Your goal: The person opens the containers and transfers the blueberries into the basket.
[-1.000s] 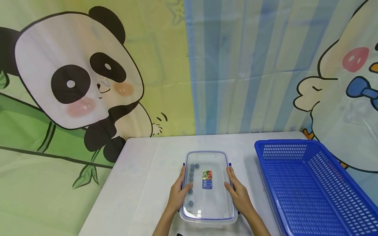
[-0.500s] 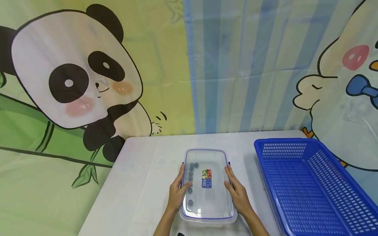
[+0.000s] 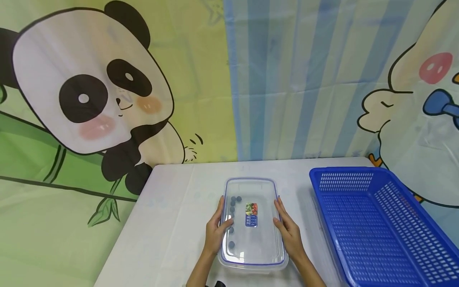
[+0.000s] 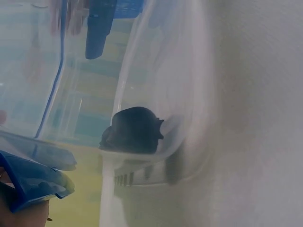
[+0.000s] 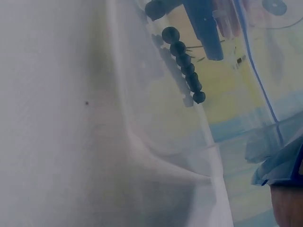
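In the head view a clear plastic storage box (image 3: 263, 243) with a blue-lined lid is held between both hands over the white table. Several small dark balls (image 3: 231, 244) lie in a line along its left side, seen through the lid. The left hand (image 3: 214, 233) grips the left edge, its thumb over the lid; the right hand (image 3: 291, 235) grips the right edge likewise. A blue latch (image 4: 38, 182) stands out beside the fingers in the left wrist view, and another latch (image 5: 281, 165) in the right wrist view. The undersides of both hands are hidden.
A large blue plastic basket (image 3: 365, 219) stands on the table to the right of the box. The white table (image 3: 172, 215) ends at a printed cloth backdrop (image 3: 193, 79). A small black item (image 3: 220, 284) shows at the bottom edge.
The far end of the box has come slightly higher in the head view, both hands keeping their grip. The whole view has shifted a little as well.
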Tool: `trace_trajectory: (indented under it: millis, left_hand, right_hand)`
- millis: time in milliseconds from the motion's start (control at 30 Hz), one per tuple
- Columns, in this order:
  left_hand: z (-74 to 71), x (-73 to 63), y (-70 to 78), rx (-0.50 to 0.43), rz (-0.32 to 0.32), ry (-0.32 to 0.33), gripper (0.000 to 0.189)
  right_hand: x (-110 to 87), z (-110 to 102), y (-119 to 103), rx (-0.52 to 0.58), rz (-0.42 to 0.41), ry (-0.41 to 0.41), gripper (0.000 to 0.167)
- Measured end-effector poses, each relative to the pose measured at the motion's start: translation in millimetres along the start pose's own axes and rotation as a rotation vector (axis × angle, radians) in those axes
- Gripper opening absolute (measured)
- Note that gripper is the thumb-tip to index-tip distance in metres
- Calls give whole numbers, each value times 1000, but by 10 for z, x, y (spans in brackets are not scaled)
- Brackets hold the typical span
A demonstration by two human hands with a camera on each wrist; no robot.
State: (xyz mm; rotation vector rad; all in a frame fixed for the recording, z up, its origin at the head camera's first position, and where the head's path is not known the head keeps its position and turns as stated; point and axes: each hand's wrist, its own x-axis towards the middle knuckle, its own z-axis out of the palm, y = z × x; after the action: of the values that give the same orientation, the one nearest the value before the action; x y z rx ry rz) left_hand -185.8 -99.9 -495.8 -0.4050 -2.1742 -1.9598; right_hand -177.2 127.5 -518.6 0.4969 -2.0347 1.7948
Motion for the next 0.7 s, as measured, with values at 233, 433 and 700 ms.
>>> trace_trajectory:
  millis: [233, 433, 700]
  left_hand:
    - [7, 57, -111, -85, 64, -2, 65]
    - [-108, 157, 188, -72, 34, 7, 64]
    - [-848, 143, 409, -84, 59, 42, 63]
  right_hand:
    - [76, -13, -244, 27, 51, 15, 45]
    - [219, 27, -408, 53, 86, -6, 46]
    - [403, 651, -1035, 25, 106, -10, 46]
